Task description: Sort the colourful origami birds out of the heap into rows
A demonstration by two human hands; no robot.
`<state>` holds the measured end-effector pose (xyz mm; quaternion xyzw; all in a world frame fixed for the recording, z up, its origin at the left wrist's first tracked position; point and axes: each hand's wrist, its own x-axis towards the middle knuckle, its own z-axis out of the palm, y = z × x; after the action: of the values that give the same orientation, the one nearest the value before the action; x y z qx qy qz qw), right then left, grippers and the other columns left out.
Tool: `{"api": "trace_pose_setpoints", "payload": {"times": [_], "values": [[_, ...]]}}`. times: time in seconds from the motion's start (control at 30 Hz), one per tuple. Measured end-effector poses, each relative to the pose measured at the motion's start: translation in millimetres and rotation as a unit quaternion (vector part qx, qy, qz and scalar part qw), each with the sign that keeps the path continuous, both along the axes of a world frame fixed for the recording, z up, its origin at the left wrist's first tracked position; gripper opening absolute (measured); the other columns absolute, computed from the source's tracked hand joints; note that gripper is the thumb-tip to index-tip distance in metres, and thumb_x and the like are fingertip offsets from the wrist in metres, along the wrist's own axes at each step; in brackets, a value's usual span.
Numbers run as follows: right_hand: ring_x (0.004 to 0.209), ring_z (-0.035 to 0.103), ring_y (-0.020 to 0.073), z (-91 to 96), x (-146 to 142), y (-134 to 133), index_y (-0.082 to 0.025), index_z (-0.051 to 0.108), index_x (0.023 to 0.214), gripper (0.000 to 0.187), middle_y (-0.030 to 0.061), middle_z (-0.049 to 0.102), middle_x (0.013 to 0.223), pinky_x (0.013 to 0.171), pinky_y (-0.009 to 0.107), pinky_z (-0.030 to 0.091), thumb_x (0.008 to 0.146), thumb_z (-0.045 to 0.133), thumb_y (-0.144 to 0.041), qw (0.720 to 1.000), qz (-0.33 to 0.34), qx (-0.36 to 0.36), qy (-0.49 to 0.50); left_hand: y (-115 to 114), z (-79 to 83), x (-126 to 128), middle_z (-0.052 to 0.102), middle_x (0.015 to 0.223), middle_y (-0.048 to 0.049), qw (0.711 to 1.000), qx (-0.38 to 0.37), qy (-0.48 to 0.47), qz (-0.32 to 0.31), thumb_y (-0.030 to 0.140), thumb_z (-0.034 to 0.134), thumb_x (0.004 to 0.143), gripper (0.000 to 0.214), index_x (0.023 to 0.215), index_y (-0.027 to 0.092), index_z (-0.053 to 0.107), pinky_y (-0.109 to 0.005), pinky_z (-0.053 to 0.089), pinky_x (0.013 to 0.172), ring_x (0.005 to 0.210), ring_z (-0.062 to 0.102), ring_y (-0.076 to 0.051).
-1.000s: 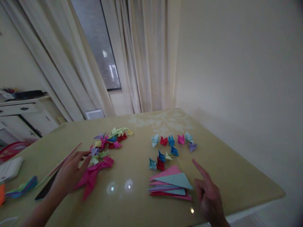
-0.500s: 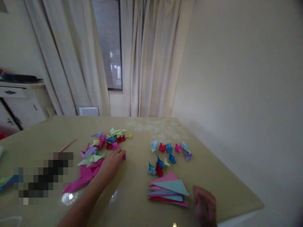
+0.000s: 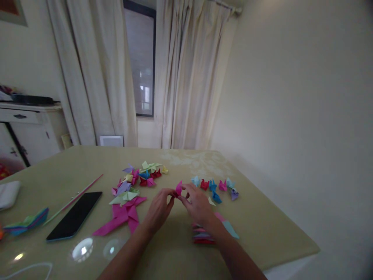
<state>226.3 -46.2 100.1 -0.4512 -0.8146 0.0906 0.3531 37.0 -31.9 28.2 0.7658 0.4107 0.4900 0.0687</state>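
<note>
Between my two hands, above the middle of the table, is a small pink origami piece with a pointed tip up. My left hand pinches it from the left, and the fingers of my right hand close on its other side. To the left lies a pile of colourful origami, with a large magenta folded piece at its near end. Small folded birds, among them a red one, stand beyond my right hand. My right forearm partly covers a stack of folded paper.
A black phone lies on the left of the table, beside a long thin pink and green stick. Further left are folded coloured papers and a white object. The wall runs along the right side.
My left hand has moved right from the origami pile, bringing the pink piece to the middle. My right hand has come up from beside the paper stack and now holds it too.
</note>
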Motion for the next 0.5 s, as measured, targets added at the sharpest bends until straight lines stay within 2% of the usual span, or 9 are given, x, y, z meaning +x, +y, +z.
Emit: {"api": "trace_pose_setpoints", "payload": {"times": [0.1,0.2,0.27,0.33,0.43,0.5], "values": [[0.084,0.07,0.0191,-3.0,-5,18,-0.021,0.074,0.105,0.014,0.0051,0.075,0.1,0.08,0.029,0.052,0.099,0.063,-0.015,0.999,0.036,-0.022,-0.021,2,-2.5,-3,0.073,0.107,-0.0082,1.0,0.017,0.006,-0.012,0.019,0.051,0.1,0.016,0.113,0.028,0.055,-0.043,0.061,0.091,0.103,0.075,-0.025],[0.087,0.069,0.0191,-5.0,5,24,-0.022,0.075,0.096,0.014,0.0035,0.075,0.095,0.081,0.028,0.05,0.097,0.064,-0.014,1.0,0.013,-0.015,-0.022,7,-3.2,-6,0.073,0.109,-0.0089,0.998,0.051,0.022,0.012,0.024,0.052,0.102,0.017,0.119,0.027,0.053,-0.042,0.061,0.089,0.103,0.075,-0.026],[0.084,0.07,0.0187,-0.3,17,32,-0.022,0.074,0.094,0.014,0.003,0.076,0.093,0.079,0.028,0.05,0.097,0.062,-0.015,0.999,-0.031,-0.017,-0.013,10,0.1,-10,0.072,0.113,-0.0115,0.993,0.062,0.052,0.082,0.026,0.052,0.102,0.02,0.121,0.025,0.054,-0.043,0.059,0.09,0.105,0.073,-0.028],[0.082,0.071,0.0184,8.1,34,47,-0.021,0.073,0.096,0.015,0.0034,0.077,0.092,0.078,0.028,0.05,0.097,0.06,-0.015,0.997,-0.075,-0.02,-0.007,10,4.9,-16,0.07,0.12,-0.0151,0.976,0.036,0.11,0.186,0.025,0.05,0.101,0.025,0.125,0.022,0.057,-0.046,0.054,0.095,0.112,0.069,-0.031],[0.083,0.072,0.0178,18.5,58,79,-0.02,0.073,0.097,0.014,0.0043,0.078,0.094,0.077,0.027,0.051,0.094,0.061,-0.014,0.994,-0.106,-0.031,-0.021,9,7.0,-31,0.064,0.137,-0.019,0.913,-0.057,0.211,0.344,0.022,0.051,0.099,0.038,0.136,0.019,0.059,-0.054,0.045,0.105,0.127,0.058,-0.036],[0.083,0.071,0.017,19.0,67,99,-0.02,0.073,0.092,0.011,0.0036,0.078,0.092,0.077,0.025,0.051,0.089,0.065,-0.013,0.991,-0.115,-0.047,-0.046,11,2.4,-42,0.061,0.143,-0.0212,0.875,-0.126,0.253,0.394,0.024,0.053,0.098,0.044,0.141,0.016,0.059,-0.056,0.044,0.105,0.131,0.053,-0.04]]}}
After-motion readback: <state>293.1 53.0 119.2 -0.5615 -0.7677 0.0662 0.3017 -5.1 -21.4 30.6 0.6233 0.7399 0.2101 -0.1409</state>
